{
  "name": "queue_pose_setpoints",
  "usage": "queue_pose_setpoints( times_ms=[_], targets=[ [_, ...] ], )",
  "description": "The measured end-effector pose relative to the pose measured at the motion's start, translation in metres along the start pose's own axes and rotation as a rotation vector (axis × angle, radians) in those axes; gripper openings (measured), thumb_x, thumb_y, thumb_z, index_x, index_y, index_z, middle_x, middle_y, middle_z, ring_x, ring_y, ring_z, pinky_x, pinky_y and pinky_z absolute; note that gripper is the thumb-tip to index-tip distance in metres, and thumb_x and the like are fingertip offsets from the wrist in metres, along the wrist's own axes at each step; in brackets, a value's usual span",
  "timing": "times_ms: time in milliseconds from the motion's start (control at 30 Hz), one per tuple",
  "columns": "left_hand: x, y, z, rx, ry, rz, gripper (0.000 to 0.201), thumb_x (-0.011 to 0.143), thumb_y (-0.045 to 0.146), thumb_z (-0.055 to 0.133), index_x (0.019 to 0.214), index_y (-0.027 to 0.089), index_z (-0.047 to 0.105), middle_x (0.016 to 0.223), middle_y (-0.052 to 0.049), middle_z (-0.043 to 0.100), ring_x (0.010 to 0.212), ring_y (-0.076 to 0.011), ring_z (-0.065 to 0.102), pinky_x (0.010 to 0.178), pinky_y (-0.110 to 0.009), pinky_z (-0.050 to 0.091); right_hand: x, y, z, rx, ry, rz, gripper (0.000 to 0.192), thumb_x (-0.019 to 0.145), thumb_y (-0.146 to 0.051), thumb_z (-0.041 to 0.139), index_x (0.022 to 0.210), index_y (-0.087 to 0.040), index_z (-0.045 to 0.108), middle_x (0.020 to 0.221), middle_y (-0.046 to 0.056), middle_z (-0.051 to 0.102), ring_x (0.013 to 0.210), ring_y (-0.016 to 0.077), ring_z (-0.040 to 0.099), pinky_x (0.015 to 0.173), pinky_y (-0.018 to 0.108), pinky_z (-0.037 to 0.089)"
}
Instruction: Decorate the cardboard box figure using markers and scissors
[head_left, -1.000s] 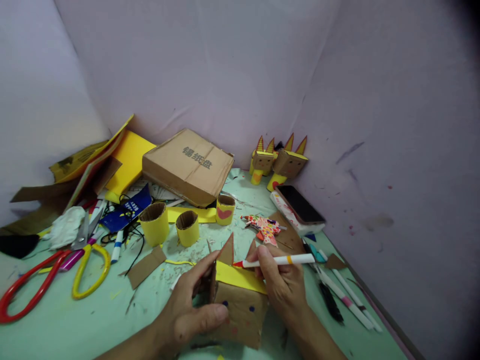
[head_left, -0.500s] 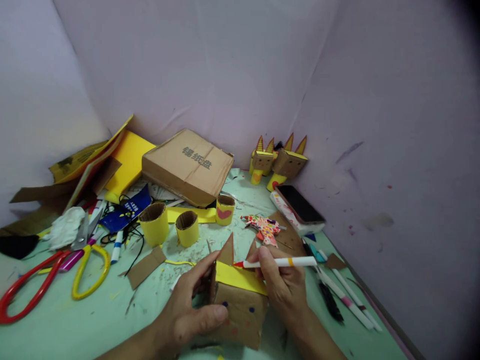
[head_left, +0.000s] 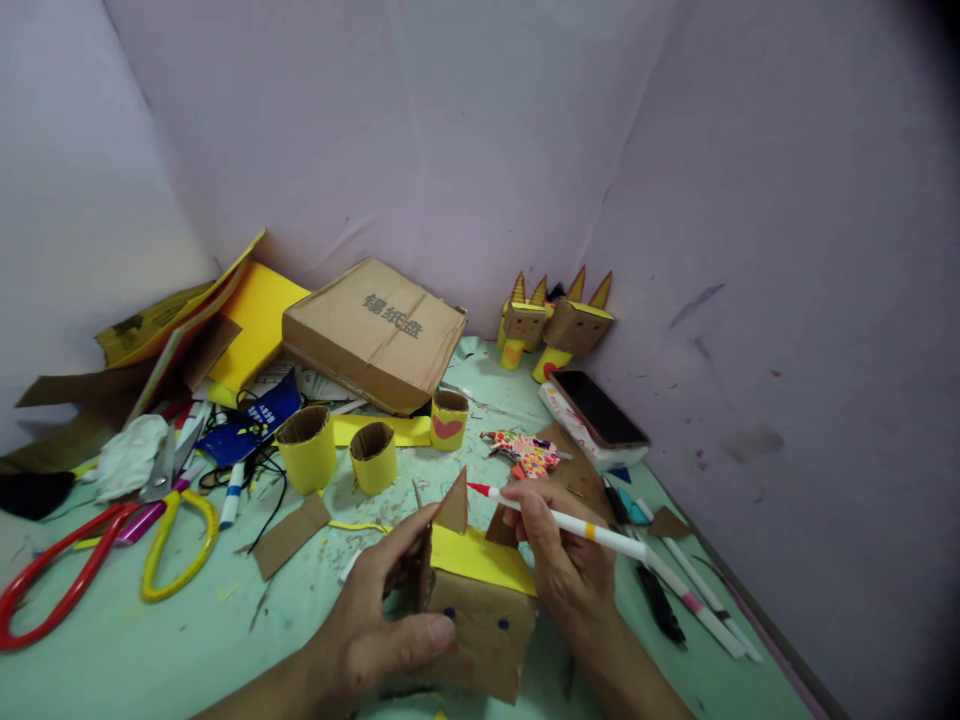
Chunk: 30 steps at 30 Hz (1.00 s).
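Cardboard box (head_left: 480, 625) with a yellow top stands nearest on the green table (head_left: 150, 650), clamped by the left hand (head_left: 375, 625), thumb across its front and forefinger up its left side. Right hand (head_left: 562, 560) pinches a white marker (head_left: 559, 518), red tip raised beside the box's brown ear (head_left: 454, 505). Farther off sit yellow rolls (head_left: 309, 447) and scissors (head_left: 176, 540).

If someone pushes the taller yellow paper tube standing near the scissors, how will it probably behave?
The yellow tube looks like thin rolled cardboard, open on top, so it is probably very light and would slide or tip easily. Once on its side, its round shape would likely let it roll. A firm squeeze may dent it.
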<state>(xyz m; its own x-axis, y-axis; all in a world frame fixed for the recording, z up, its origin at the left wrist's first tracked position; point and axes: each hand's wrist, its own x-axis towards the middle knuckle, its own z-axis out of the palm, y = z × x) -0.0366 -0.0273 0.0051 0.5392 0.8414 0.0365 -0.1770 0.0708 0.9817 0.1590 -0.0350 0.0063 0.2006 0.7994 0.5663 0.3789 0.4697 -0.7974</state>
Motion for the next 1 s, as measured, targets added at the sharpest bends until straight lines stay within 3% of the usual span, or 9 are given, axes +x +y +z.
queue_pose_setpoints(
  times_ms=[300,800,1000],
  targets=[
    [0.0000,-0.0061,-0.0021,-0.001,0.013,-0.007,0.086,0.065,0.049,0.079,0.141,0.019,0.052,0.135,-0.011,0.063,0.126,-0.0410,0.053,0.106,-0.048,0.042,-0.0011,0.0021,0.0000,0.009,-0.021,0.005,0.029,0.098,-0.031,0.050,0.078,-0.021,0.069,0.063,-0.001,0.064,0.056,0.0119,0.058,0.053,0.022,0.044],
    [-0.0009,-0.0038,-0.0018,0.006,0.015,0.004,0.084,0.066,0.048,0.080,0.141,0.022,0.052,0.136,-0.008,0.063,0.125,-0.0380,0.054,0.106,-0.045,0.042,-0.0005,-0.0006,-0.0007,-0.028,0.009,0.020,0.035,0.098,-0.032,0.048,0.073,-0.020,0.069,0.057,-0.001,0.064,0.050,0.0109,0.058,0.048,0.020,0.043],
    [-0.0011,-0.0024,-0.0015,0.029,0.008,0.002,0.082,0.066,0.050,0.079,0.140,0.022,0.054,0.135,-0.007,0.063,0.126,-0.0386,0.054,0.106,-0.044,0.042,-0.0003,-0.0014,0.0000,-0.004,0.005,0.000,0.029,0.098,-0.032,0.050,0.081,-0.020,0.071,0.060,-0.001,0.065,0.053,0.0119,0.059,0.050,0.021,0.045]
  ],
)
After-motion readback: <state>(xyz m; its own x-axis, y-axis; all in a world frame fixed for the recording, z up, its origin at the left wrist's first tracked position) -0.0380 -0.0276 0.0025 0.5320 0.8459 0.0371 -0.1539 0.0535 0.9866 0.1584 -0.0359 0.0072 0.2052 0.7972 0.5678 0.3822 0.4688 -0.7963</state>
